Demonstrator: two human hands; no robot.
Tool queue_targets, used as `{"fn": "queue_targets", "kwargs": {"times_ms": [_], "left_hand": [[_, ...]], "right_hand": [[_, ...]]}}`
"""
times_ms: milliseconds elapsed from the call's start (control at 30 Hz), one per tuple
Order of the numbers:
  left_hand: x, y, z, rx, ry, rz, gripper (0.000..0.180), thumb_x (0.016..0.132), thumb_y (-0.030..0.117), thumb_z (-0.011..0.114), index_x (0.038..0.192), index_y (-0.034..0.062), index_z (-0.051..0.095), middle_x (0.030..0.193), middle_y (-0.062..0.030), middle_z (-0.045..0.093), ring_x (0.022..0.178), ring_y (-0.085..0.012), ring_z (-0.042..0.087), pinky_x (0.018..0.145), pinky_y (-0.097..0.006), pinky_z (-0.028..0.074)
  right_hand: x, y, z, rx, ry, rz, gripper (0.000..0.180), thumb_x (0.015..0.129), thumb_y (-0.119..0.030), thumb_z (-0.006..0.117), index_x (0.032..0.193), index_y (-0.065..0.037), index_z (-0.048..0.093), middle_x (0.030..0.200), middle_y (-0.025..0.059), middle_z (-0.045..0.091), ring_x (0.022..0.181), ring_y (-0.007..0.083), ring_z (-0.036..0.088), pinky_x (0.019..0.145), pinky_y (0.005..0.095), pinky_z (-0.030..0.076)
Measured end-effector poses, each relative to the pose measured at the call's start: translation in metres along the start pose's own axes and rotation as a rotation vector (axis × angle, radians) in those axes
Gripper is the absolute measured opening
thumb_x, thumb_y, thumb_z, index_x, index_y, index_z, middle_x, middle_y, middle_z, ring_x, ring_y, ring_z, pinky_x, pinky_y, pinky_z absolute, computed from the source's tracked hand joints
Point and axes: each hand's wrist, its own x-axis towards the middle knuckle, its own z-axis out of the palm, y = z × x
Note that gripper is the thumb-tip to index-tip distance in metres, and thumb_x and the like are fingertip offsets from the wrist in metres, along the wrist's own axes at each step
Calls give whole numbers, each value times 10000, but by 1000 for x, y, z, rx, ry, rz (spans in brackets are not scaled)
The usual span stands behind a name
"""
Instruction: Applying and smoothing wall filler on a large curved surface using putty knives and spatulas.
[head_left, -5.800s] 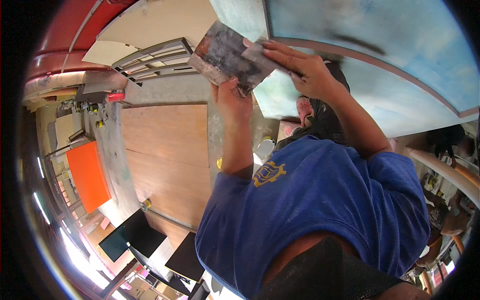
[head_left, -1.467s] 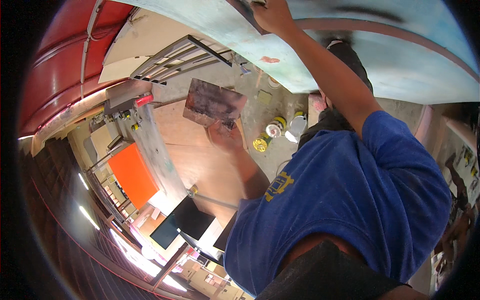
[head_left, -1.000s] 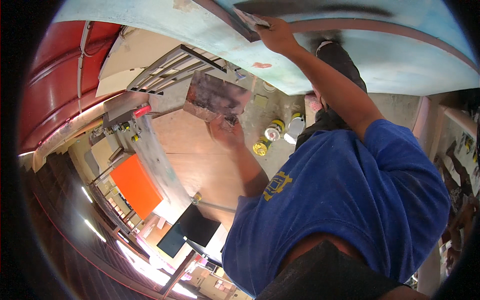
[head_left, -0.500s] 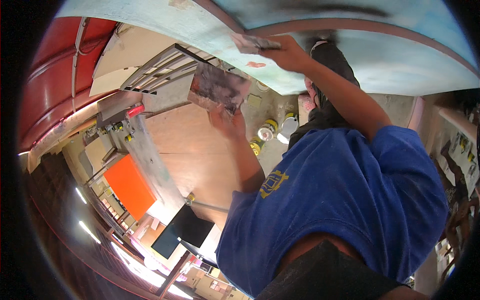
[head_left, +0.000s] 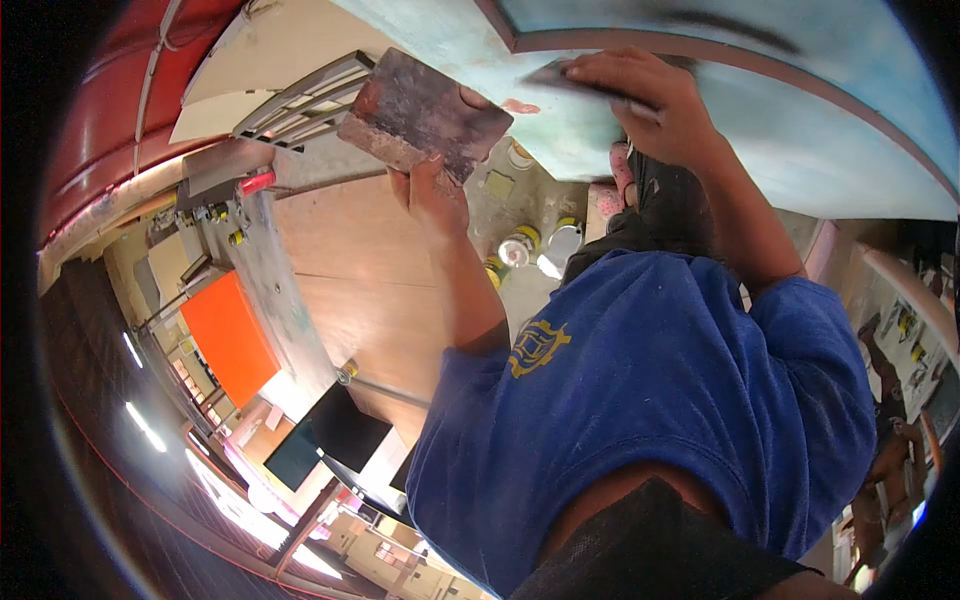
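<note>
My left hand [head_left: 436, 205] grips a flat rectangular plate [head_left: 425, 115] smeared with dark grey and reddish paste, its thumb and fingers around the near edge and corner. In my right hand [head_left: 660, 100] is a thin flat scraper [head_left: 548, 74], blurred by motion, with the fingers laid along it. It is over a pale blue panel [head_left: 800, 150] with a brown raised trim [head_left: 700, 50]; whether it touches the surface I cannot tell. A small reddish patch of paste [head_left: 519, 106] lies on the panel between the plate and the scraper.
Several paint cans, including an open one [head_left: 518, 247] and one with a pale top [head_left: 564, 238], stand on the floor near my feet. To the left are a wooden sheet [head_left: 365, 265], a dark metal grille [head_left: 310, 105], an orange panel [head_left: 230, 335] and a black panel [head_left: 350, 425].
My right hand has moved right with the scraper, away from the reddish patch. My left hand has raised the plate and turned it, so more of its smeared face shows.
</note>
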Motion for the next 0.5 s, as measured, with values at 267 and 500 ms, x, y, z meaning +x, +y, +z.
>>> {"fn": "queue_targets", "kwargs": {"times_ms": [267, 500], "left_hand": [[3, 15, 13, -63, -360, -132, 558, 661, -21, 418, 1207, -34, 308, 1123, -136, 437, 1026, -246, 456, 875, -358, 381], [14, 2, -45, 490, -108, 552, 451, 629, 14, 449, 1080, 3, 449, 1068, -122, 470, 972, -250, 477, 831, -368, 406]], "right_hand": [[13, -28, -10, -513, -348, -654, 251, 644, -167, 536, 878, -97, 592, 1003, -13, 580, 999, 200, 507, 888, 401, 380], [6, 4, 25, -474, -478, -403, 266, 665, -118, 515, 923, -105, 580, 1007, 25, 579, 981, 194, 522, 884, 368, 390]]}}
